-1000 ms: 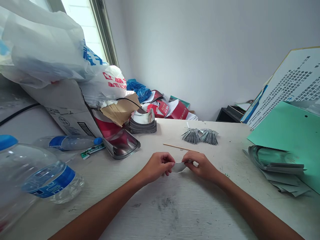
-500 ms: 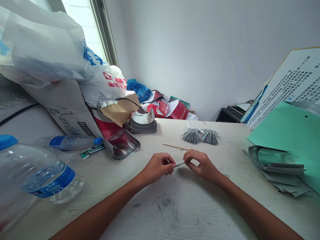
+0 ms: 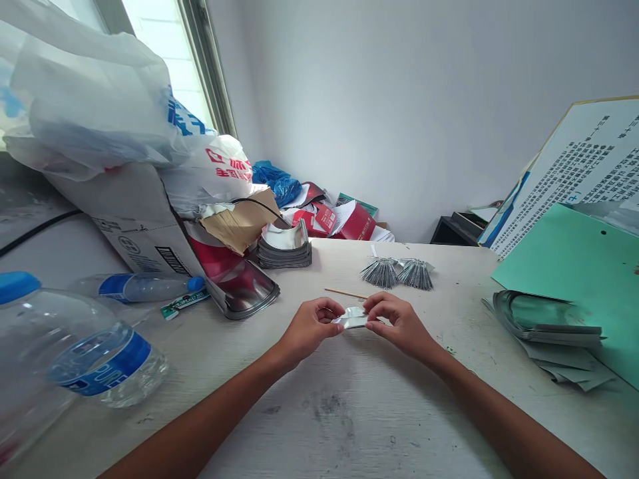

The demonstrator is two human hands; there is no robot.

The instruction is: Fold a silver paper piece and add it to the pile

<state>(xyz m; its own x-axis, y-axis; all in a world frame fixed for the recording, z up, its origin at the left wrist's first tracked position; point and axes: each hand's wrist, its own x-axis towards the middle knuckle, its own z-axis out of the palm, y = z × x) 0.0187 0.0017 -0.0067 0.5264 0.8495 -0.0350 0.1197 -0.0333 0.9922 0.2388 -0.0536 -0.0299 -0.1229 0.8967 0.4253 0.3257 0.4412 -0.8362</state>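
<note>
A small piece of silvery foil sheet (image 3: 354, 318) with a crease along it is stretched between my two hands just above the table. My left hand (image 3: 315, 327) pinches its left end between thumb and fingers. At the other end, my right hand (image 3: 394, 322) grips it in the same way. Just beyond the hands lies a thin wooden stick (image 3: 344, 293), its right end hidden by my right hand. Farther back, two fan-shaped bundles of folded silvery strips rest side by side, a left bundle (image 3: 380, 273) and a right bundle (image 3: 416, 274).
Stacked curved metallic sheets (image 3: 284, 256) stand back left by a cardboard box (image 3: 144, 226) under plastic bags (image 3: 100, 106). A large water bottle (image 3: 110, 359) and a smaller bottle (image 3: 144, 287) lie left. On the right are a green folder (image 3: 574, 266) and more foil sheets (image 3: 559, 336).
The foil piece, seen nearly edge-on before, now shows its broad shiny face. Both hands have turned slightly and keep their hold at its ends.
</note>
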